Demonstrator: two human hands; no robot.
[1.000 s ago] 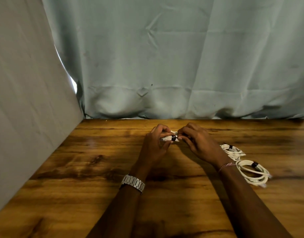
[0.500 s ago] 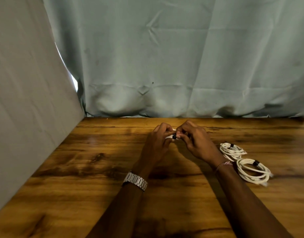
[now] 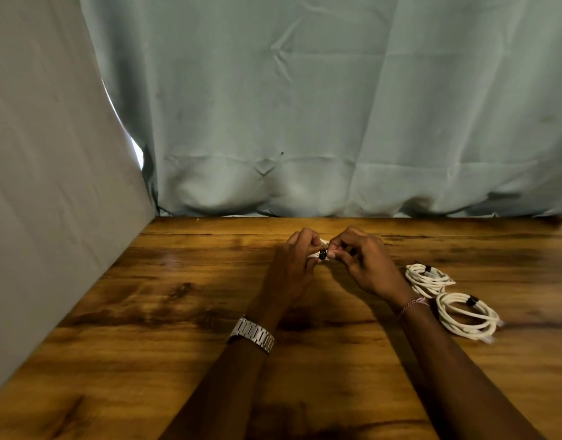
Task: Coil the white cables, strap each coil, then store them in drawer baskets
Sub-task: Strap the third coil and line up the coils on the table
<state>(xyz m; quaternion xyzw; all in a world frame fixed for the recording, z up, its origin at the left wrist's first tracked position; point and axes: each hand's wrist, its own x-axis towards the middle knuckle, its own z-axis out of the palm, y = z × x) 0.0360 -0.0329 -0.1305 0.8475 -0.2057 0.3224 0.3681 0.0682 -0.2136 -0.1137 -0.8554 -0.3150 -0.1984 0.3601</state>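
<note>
Both hands meet over the far middle of the wooden table [image 3: 178, 312]. My left hand [image 3: 294, 265] grips a small white cable coil [image 3: 323, 243], most of it hidden inside the fingers. My right hand [image 3: 362, 262] pinches the black strap [image 3: 322, 255] that wraps the coil between the two hands. Two other white coils lie on the table to the right of my right wrist, each with a black strap: a smaller coil [image 3: 427, 278] farther back and a larger coil [image 3: 467, 315] nearer to me.
A grey-green curtain [image 3: 336, 122] hangs along the table's far edge. A pale fabric panel [image 3: 51, 185] closes off the left side. No drawer or basket is in view.
The hands have stayed together at the same spot, with small finger movements around the strap. The view has tilted slightly. The two coils on the right have not moved.
</note>
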